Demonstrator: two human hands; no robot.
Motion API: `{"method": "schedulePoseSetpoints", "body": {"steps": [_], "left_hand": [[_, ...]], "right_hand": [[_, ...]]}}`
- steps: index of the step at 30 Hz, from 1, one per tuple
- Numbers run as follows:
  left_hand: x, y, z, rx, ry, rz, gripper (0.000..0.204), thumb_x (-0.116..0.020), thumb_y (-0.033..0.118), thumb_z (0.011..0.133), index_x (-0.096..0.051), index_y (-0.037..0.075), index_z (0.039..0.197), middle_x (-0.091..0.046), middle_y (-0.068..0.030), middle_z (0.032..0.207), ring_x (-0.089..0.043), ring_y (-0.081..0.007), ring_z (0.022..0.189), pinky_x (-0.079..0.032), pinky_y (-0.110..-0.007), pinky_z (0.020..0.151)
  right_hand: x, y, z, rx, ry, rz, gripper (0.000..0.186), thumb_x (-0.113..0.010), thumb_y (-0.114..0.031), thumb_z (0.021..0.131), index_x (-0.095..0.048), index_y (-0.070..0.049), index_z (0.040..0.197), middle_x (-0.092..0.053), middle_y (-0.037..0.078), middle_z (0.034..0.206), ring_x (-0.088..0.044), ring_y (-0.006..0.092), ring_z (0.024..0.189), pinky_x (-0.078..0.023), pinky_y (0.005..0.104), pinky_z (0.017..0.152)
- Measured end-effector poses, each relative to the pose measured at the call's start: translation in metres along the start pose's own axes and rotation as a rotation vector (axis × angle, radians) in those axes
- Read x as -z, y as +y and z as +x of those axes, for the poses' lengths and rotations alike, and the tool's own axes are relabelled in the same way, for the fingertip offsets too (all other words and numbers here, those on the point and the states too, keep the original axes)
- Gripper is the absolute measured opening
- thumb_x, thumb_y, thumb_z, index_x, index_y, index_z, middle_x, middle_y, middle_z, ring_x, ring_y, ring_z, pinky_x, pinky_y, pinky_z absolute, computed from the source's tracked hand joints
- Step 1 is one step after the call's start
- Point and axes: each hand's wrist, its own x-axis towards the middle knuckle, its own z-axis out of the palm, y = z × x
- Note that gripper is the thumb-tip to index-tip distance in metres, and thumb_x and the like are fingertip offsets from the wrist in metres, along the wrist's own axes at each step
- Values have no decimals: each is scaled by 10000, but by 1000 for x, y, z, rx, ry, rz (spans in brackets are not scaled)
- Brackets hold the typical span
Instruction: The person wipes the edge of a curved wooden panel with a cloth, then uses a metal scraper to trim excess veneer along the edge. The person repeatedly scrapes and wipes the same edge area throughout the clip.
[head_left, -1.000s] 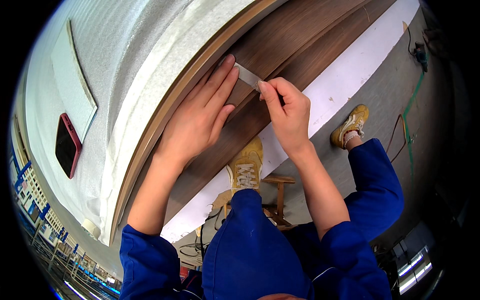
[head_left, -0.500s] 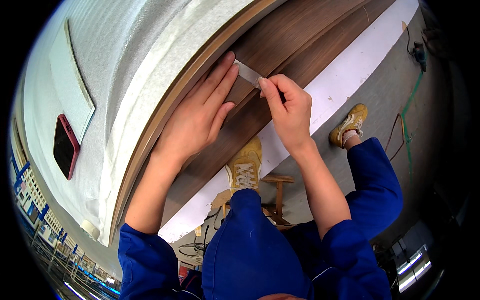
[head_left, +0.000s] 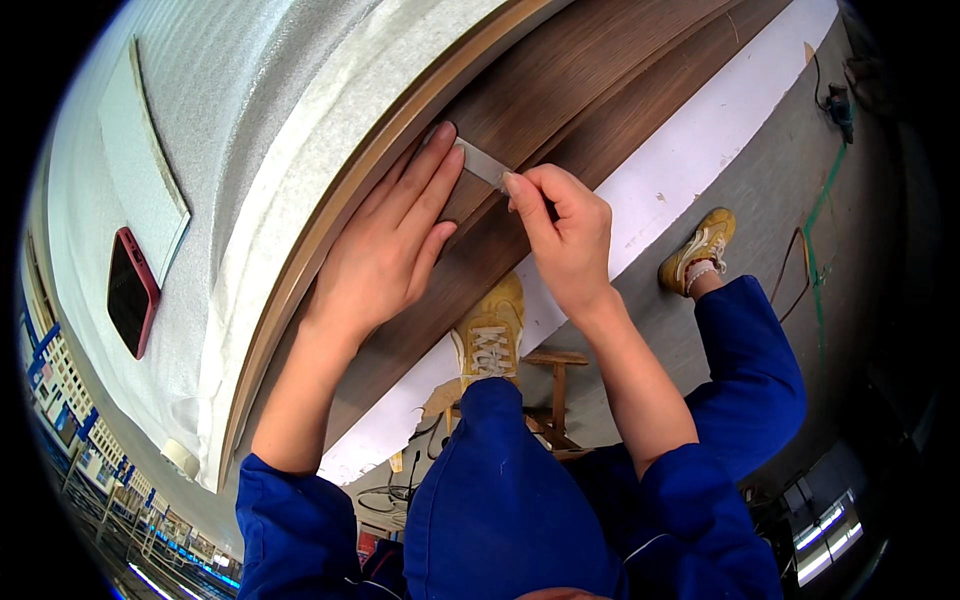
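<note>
A long dark wood panel (head_left: pixel 600 110) with a lighter edge strip runs diagonally across a padded bench. My left hand (head_left: pixel 390 250) lies flat on the panel's face, fingers stretched toward its edge. My right hand (head_left: pixel 565 235) pinches a small flat metal blade (head_left: pixel 482 160), whose far end rests on the panel next to my left fingertips.
White foam sheet (head_left: pixel 250 130) covers the bench to the left, with a red-cased phone (head_left: pixel 132 290) lying on it. Below are my blue trousers, yellow shoes (head_left: pixel 490 335), a small wooden stool (head_left: pixel 555 395), a white strip on the grey floor and a green cable (head_left: pixel 815 230).
Both hands have shifted slightly along the panel, with the blade still held against the wood beside my left fingertips.
</note>
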Motion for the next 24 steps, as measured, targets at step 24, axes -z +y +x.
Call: {"method": "schedulePoseSetpoints", "body": {"steps": [24], "left_hand": [[-1, -2, 1, -8, 18, 23, 596, -604, 152, 926, -401, 66, 1479, -351, -104, 1564, -420, -331, 1375, -356, -427, 1137]], "right_hand": [[-5, -1, 1, 1, 28, -11, 183, -652, -95, 920, -592, 19, 791, -555, 108, 672, -530, 221, 592, -413, 338, 550]]}}
